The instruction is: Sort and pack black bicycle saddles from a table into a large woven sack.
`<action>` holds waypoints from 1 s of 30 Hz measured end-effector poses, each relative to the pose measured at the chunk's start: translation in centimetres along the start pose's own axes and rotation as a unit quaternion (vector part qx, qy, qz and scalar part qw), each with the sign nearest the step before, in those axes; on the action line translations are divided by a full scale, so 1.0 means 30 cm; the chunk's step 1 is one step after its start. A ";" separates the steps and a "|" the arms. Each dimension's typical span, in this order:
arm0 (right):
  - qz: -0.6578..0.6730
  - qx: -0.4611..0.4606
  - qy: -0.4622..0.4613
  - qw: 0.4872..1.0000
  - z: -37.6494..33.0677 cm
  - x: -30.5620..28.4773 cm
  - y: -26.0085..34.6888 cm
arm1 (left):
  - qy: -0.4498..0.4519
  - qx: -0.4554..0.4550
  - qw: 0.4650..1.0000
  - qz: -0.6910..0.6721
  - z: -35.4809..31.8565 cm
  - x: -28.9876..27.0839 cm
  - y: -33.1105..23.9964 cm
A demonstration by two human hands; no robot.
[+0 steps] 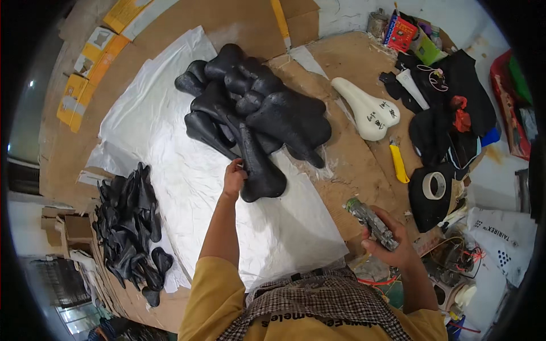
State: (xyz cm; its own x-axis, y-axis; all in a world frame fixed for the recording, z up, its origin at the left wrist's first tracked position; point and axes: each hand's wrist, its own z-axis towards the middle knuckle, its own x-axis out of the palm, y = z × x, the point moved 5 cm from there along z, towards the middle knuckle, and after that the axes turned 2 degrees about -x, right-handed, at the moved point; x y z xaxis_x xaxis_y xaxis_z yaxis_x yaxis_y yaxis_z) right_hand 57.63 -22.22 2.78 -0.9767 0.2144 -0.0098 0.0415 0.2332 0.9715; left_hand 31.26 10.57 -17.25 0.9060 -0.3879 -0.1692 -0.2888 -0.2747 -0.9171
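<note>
Both hands closed: left hand (234,177) grips black saddle (259,167), right hand (387,241) tool (372,223).

We see matte black saddle covers (259,108) heaped on a white plastic sheet (170,153) over the brown cardboard bench (352,165); near its right edge a white saddle (368,108) and yellow knife (398,163); our sleeves (213,298) are mustard, our apron (318,295) checked brown and white

saddle pile (256,108) on sheet (170,170), tape roll (437,185) right
</note>
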 end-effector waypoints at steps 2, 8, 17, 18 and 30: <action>-0.008 -0.001 0.011 1.000 0.005 0.014 0.004 | -0.021 0.050 0.998 0.007 -0.030 0.006 0.007; 0.000 0.016 0.047 0.999 -0.002 0.090 0.045 | 0.036 -0.003 0.982 -0.183 -0.259 -0.018 0.035; -0.136 -0.066 0.132 0.980 0.077 0.396 0.244 | -0.174 0.034 0.910 -0.373 -0.665 -0.608 0.292; -0.155 -0.099 0.120 0.976 0.090 0.432 0.294 | -0.182 0.040 0.903 -0.387 -0.687 -0.653 0.309; -0.165 -0.077 0.011 0.983 0.019 0.443 0.279 | -0.102 0.104 0.909 -0.392 -0.206 -0.825 0.126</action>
State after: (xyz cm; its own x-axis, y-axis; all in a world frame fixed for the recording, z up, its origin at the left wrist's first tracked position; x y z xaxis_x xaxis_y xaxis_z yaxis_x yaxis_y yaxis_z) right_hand 45.11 -16.86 10.64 -0.9361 0.1313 -0.3265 -0.3085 0.1402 0.9409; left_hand 5.83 13.69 -14.31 0.8531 0.0319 0.5207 0.5145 -0.2160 -0.8298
